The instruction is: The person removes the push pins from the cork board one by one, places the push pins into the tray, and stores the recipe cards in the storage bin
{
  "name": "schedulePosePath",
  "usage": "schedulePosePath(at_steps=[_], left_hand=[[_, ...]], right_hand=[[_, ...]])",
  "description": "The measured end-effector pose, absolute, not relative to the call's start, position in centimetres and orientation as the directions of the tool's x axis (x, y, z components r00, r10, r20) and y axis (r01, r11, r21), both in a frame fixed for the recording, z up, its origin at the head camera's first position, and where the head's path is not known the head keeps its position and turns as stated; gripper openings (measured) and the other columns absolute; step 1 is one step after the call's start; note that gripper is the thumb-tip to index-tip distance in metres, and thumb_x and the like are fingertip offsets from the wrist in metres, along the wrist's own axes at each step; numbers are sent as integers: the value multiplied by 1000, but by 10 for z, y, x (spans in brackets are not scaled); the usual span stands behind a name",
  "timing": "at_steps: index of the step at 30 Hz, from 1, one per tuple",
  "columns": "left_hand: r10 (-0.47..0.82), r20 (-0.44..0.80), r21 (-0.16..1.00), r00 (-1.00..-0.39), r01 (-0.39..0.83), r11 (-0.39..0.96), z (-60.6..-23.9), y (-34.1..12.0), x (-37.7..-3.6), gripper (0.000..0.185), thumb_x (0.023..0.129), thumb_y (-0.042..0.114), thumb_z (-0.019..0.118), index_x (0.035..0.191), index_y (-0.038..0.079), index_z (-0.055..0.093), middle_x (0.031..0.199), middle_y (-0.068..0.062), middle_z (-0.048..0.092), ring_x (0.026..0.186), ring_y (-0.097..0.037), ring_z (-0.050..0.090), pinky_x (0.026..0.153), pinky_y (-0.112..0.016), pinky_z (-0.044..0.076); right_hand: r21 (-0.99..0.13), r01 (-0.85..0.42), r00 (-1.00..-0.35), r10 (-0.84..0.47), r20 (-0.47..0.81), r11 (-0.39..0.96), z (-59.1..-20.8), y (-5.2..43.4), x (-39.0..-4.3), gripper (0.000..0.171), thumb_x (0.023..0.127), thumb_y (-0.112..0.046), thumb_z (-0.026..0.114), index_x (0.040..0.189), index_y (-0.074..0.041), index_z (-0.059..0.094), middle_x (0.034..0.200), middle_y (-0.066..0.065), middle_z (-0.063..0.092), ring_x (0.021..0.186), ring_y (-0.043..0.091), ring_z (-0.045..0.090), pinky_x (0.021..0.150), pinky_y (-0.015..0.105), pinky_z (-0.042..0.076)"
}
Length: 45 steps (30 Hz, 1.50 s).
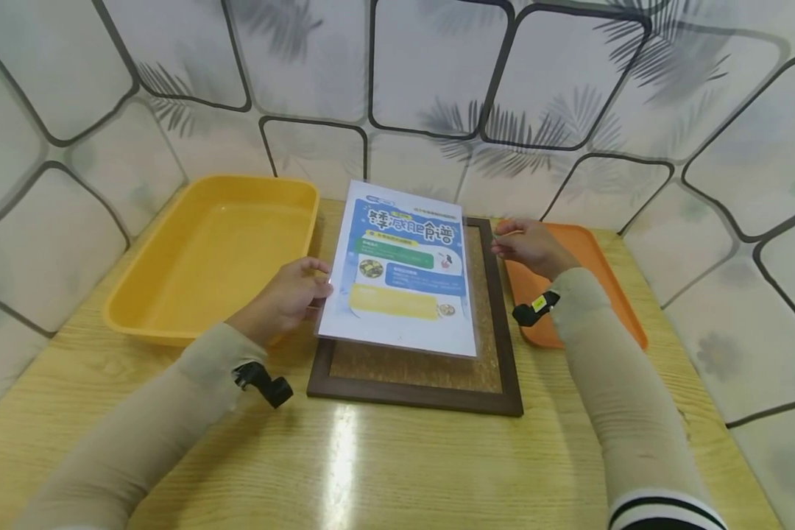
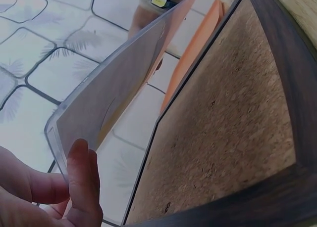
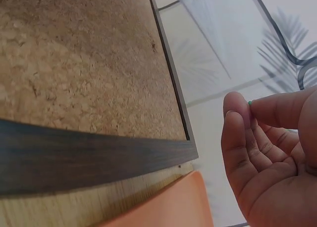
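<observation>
Two hands, one sheet (image 1: 400, 272). Laminated, by the glossy clear rim seen from the left wrist: likely light, springy rather than rigid, slick to the touch. Probably bends if lifted by one corner, so best taken at the edges, thumb on one face and fingers on the other, ideally on two opposite sides. Hard to tear, though easily creased by a tight squeeze.

Held above the board (image 1: 486, 324), near edge raised clear of the cork, far edge reaching past the dark frame toward the wall. Not lying flat; tilted, printed face up.

Left hand (image 1: 285, 298): curled round the sheet's left edge about midway along, thumb (image 2: 84, 177) pressing one face, other fingers mostly hidden behind the plastic. Forearm low over the table (image 1: 397, 464), just right of the yellow tub (image 1: 212, 250).

Right hand (image 1: 530, 246): at the board's far right corner, above the orange tray (image 1: 596, 265), apart from the sheet. Thumb and forefinger pinched together on a green speck (image 3: 250, 103), too small to identify; remaining fingers loosely bent. Cannot tell whether touching the frame. Forearm angled in from the right across the tray.
</observation>
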<state>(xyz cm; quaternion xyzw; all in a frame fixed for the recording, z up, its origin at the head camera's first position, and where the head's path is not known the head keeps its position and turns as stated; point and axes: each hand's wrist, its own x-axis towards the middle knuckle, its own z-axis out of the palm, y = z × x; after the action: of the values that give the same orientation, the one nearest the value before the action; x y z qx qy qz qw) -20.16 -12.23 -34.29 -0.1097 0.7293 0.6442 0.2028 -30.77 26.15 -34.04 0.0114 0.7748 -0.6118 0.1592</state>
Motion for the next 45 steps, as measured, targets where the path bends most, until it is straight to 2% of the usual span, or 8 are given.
schedulePosePath(at_steps=[7, 14, 23, 27, 32, 37, 45], left_hand=[[93, -429, 899, -899, -414, 142, -340, -131, -202, 31, 94, 4, 44, 123, 11, 39, 114, -13, 48, 90, -26, 51, 67, -33, 47], [68, -431, 893, -900, -416, 170, -338, -138, -202, 29, 95, 5, 44, 123, 12, 39, 113, -13, 48, 91, -27, 48, 70, -33, 45], [66, -424, 899, -903, -411, 152, -334, -144, -202, 30, 95, 5, 43, 123, 10, 38, 111, -14, 47, 85, -24, 48, 66, -30, 44], [69, -420, 899, -905, -404, 170, -331, -150, -201, 30, 96, 5, 42, 125, 10, 37, 114, -15, 47, 90, -27, 49, 69, -32, 45], [74, -407, 904, -911, -390, 174, -329, -158, -201, 31, 96, 7, 42, 127, 10, 36, 117, -16, 48, 93, -29, 51, 73, -34, 47], [76, -402, 910, -913, -388, 149, -328, -170, -200, 33, 96, 8, 42, 128, 11, 34, 121, -16, 47, 96, -30, 52, 74, -36, 48], [95, -398, 913, -912, -383, 140, -324, -188, -196, 40, 96, 14, 45, 133, 11, 29, 127, -17, 43, 101, -31, 50, 78, -34, 47]], right_hand=[[-943, 203, -954, -162, -251, 264, -343, 269, -306, 34, 94, -3, 45, 123, 11, 33, 97, 12, 55, 85, 18, 61, 89, 38, 43], [-942, 195, -956, -163, -245, 272, -345, 278, -303, 20, 94, -4, 46, 113, 3, 41, 96, 12, 55, 89, 23, 60, 80, 32, 48], [-942, 195, -955, -165, -246, 274, -346, 290, -301, 18, 94, -4, 46, 111, 1, 42, 98, 13, 55, 89, 22, 60, 85, 36, 46], [-940, 197, -955, -164, -249, 280, -345, 295, -298, 20, 94, -5, 45, 113, 1, 41, 97, 10, 55, 90, 21, 60, 91, 42, 41], [-936, 201, -954, -159, -254, 289, -344, 302, -293, 23, 95, -7, 45, 116, 1, 41, 103, 14, 53, 91, 20, 59, 95, 45, 37], [-935, 199, -955, -154, -252, 294, -345, 308, -291, 22, 95, -8, 46, 115, 1, 41, 103, 14, 53, 94, 23, 58, 92, 42, 41], [-933, 203, -956, -145, -255, 298, -348, 317, -287, 21, 96, -8, 44, 115, 0, 41, 100, 10, 53, 88, 17, 59, 88, 38, 44]])
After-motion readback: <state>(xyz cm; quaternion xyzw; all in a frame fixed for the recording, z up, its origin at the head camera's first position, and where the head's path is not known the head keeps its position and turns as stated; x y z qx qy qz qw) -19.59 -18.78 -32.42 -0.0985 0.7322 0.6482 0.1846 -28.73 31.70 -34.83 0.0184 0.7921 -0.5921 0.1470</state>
